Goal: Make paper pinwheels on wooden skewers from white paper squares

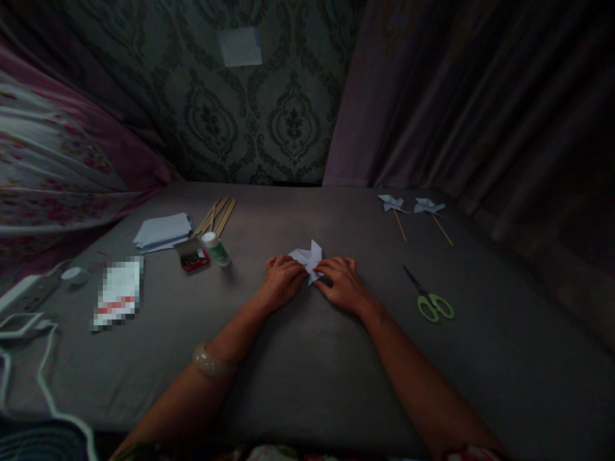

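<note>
A white paper pinwheel (311,256), with no stick visible on it, is between my two hands at the middle of the table. My left hand (284,279) has its fingers closed on the pinwheel's left side. From the right, my right hand (342,282) pinches the pinwheel's edge between thumb and fingers. The fingertips hide part of the folds. To the right of my right hand lie scissors (428,302) with green handles. A white and green glue bottle (216,249) stands left of my left hand, beside a small red box (193,257) with its lid up.
Two finished paper pinwheels on sticks (394,205) (430,206) lie at the back right. Wooden sticks (218,216) and a stack of white paper (164,230) are at the back left. A power strip (29,294) with white cables sits at the left edge.
</note>
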Available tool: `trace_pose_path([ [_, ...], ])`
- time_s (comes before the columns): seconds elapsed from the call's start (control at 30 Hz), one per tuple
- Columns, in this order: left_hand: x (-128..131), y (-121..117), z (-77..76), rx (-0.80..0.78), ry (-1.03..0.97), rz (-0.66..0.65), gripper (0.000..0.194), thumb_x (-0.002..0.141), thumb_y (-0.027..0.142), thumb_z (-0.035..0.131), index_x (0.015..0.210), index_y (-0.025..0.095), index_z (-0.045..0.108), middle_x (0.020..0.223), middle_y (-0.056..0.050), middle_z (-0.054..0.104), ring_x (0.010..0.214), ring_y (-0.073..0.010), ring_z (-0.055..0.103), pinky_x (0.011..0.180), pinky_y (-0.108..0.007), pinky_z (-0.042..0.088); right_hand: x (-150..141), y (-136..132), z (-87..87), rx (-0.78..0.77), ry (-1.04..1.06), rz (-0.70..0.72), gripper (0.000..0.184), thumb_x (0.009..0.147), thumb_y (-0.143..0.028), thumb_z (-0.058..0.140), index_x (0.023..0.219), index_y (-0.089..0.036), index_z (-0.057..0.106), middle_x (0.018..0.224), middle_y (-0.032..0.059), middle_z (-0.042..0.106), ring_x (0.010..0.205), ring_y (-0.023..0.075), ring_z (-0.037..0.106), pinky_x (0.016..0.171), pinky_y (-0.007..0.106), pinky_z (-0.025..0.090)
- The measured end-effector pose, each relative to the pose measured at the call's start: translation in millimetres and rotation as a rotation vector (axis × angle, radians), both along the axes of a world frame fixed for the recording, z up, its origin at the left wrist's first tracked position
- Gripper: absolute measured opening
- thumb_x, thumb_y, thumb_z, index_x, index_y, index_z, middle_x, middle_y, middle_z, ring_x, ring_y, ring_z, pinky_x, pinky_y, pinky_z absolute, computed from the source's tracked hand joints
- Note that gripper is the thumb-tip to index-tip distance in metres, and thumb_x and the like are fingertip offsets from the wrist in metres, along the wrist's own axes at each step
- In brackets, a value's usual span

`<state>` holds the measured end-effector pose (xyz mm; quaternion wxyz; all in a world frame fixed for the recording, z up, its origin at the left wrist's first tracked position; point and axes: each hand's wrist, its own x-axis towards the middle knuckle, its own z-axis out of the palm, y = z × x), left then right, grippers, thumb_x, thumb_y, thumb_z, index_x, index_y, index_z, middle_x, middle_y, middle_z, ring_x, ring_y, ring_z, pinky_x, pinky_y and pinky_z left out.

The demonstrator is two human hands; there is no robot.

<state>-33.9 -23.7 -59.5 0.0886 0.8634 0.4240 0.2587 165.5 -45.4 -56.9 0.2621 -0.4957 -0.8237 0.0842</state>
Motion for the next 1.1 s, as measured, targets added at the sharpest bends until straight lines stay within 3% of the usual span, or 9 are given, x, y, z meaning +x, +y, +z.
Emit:
trace_pose_path([
  [0.2,-1.8,2.2,0.2,-0.049,-0.088,0.058,0.025,0.094,0.035,0.047,0.098,0.024,0.069,0.098,-0.005,0.072,0.103,-0.0216,0.054,0.095,-0.042,0.031,-1.3,0.0,-0.4,0.056,0.012,0.040,0.024,0.084,-0.026,0.063,0.108,-0.027,0.066,0.116,0.0064,0.065,0.110,0.0245,0.054,0.097,0.045,0.028],
  [0.47,-7.7,-0.6,7.2,-0.066,-0.038,-0.001,0.019,0.092,0.031,0.051,0.095,0.023,0.068,0.102,-0.003,0.072,0.105,-0.0217,0.053,0.094,-0.042,0.029,-3.5,-0.4,-0.3,0.101,0.051,0.051,0.006,0.084,-0.023,0.064,0.082,-0.023,0.069,0.108,0.0047,0.067,0.105,0.0214,0.057,0.096,0.043,0.029],
  [0.73,-20.3,-5.0,12.7,-0.074,0.085,-0.192,0.016,0.088,0.027,0.053,0.094,0.026,0.069,0.102,-0.002,0.072,0.109,-0.0234,0.051,0.095,-0.044,0.025,-7.6,-2.8,-1.2,-0.070,0.111,0.111,0.009,0.082,-0.026,0.067,0.074,-0.023,0.069,0.111,0.0034,0.064,0.107,0.0203,0.054,0.094,0.041,0.035],
  [1.1,-15.2,-9.8,19.7,-0.096,0.104,-0.228,0.026,0.092,0.035,0.047,0.094,0.025,0.071,0.095,-0.004,0.073,0.106,-0.0235,0.052,0.096,-0.045,0.025,-7.9,-1.1,-8.2,-0.136,0.132,0.025,0.008,0.083,-0.023,0.063,0.077,-0.022,0.068,0.110,0.0052,0.063,0.107,0.0219,0.054,0.094,0.044,0.036],
])
